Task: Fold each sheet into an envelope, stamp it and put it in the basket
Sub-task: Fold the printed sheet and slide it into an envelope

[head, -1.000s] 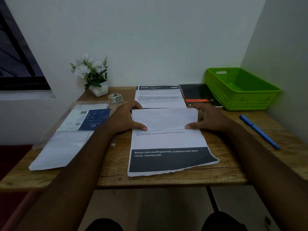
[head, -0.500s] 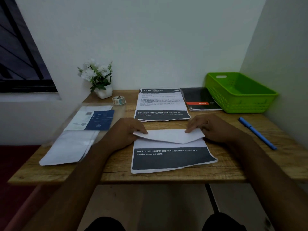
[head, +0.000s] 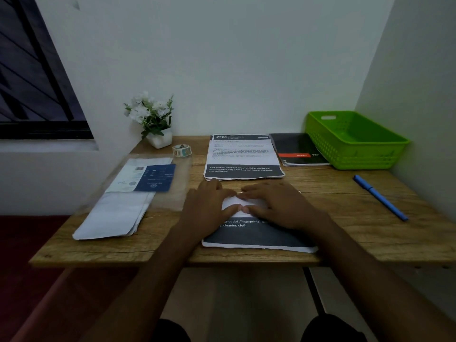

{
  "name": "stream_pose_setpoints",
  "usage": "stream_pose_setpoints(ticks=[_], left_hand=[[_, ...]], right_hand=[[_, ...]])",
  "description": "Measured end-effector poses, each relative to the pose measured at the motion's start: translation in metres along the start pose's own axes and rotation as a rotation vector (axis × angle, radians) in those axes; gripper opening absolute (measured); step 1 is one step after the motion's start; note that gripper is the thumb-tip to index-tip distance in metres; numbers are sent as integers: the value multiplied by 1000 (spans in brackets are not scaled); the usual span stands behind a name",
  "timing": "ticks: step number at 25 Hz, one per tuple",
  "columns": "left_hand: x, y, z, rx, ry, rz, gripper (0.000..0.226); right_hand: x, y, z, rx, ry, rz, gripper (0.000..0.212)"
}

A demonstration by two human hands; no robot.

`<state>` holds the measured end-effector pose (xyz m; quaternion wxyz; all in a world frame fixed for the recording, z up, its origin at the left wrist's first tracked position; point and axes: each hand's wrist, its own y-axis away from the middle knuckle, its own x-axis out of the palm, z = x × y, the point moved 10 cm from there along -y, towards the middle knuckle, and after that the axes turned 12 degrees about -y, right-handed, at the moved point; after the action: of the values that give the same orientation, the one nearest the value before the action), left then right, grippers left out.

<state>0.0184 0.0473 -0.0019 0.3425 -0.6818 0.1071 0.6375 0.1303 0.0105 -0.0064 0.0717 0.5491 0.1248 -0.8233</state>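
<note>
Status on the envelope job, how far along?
Done: nothing finished, basket looks empty. In hand: left hand and right hand press a fold into one sheet. Left: finish folding, stamp from the sticker roll, basket it, then the stack behind.

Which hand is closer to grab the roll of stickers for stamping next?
Probably the left hand. The sticker roll sits farther back, to the left of the sheet that both hands press flat. The right hand would have to cross over the left one.

Left grip (head: pixel 209 206) and right grip (head: pixel 278 206) lie palms down side by side, thumb tips together
</note>
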Motion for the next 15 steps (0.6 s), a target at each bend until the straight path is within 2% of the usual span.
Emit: stream_pose_setpoints(ticks=[8,15], left_hand=[[8,9,26,-42,148,85,63],[5,-5,28,-41,159,174,64]], right_hand=[[-26,60,-75,198,-1,-33,68],[-32,67,-80,291,-97,-28,71]])
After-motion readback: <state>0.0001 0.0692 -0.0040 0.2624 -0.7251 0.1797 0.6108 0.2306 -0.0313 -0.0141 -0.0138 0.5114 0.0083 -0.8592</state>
